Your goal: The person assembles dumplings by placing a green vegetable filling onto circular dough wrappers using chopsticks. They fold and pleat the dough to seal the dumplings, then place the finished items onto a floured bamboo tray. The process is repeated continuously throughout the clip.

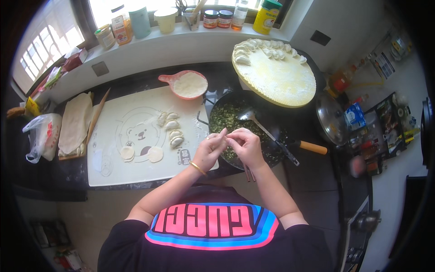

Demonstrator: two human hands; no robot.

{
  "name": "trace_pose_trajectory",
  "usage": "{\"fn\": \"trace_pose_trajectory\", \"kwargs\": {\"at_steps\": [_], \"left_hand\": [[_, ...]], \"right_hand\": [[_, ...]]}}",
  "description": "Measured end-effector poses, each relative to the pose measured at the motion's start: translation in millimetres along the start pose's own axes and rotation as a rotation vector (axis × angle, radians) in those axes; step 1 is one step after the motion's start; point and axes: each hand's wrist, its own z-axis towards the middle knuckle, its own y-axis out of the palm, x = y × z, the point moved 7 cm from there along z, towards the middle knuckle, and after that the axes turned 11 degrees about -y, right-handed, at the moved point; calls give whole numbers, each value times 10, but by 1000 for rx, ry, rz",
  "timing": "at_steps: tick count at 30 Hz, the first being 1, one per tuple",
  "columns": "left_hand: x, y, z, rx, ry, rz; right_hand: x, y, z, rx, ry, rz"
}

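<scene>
While both hands work over the near-left part of the wok (233, 96), the fingers of the left hand (212, 148) and right hand (246, 146) meet in a close pinch, with almost no gap. Whether they grip a dumpling cannot be told; the fingertips hide it. The step in hand appears to be pinching a wrapper shut. The next move calls for even pressure along the edge, with filling kept clear of the seam.

Just beyond the fingers, green filling (222, 113) lies in the wok, with a ladle (266, 131) to their right. Left of them, folded dumplings (175, 138) and round wrappers (155, 154) rest on a white mat (108, 122), printed with a bear and a small dark block of characters. Farther off, beyond and to the right, a round tray (281, 81) carries more dumplings along its far rim.

Well beyond the fingers, small jars (210, 19) and a yellow tin (267, 18) bear labels. Nearer the body, the black shirt (204, 260) shows large pink block lettering, upside down in this view.
</scene>
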Motion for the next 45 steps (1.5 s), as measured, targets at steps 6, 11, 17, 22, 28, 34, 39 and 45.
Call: {"fn": "trace_pose_trajectory", "kwargs": {"at_steps": [6, 11, 17, 22, 28, 34, 39, 45], "left_hand": [[214, 22, -98, 28, 252, 264], [-95, -125, -31, 9, -12, -62], [-58, -172, -110, -10, 21, 70], [-27, -420, -190, -26, -134, -33], [-104, -588, -271, -46, -125, -63], [-449, -971, -363, -70, -322, -51], [-913, -1753, -231, 29, -480, 270], [-1152, -2590, 278, 264, -316, 883]], "right_hand": [[-86, 74, 29, -1, -51, -96], [-41, 128, 8, -4, 9, -53], [-83, 287, 12, -20, -23, -135], [-84, 478, -15, -37, 36, -38], [-4, 785, -28, -78, 83, -121], [158, 1251, -201, -66, 223, -46], [523, 1755, -406, -295, 199, -136], [985, 2149, -731, -543, -7, -542]]}}
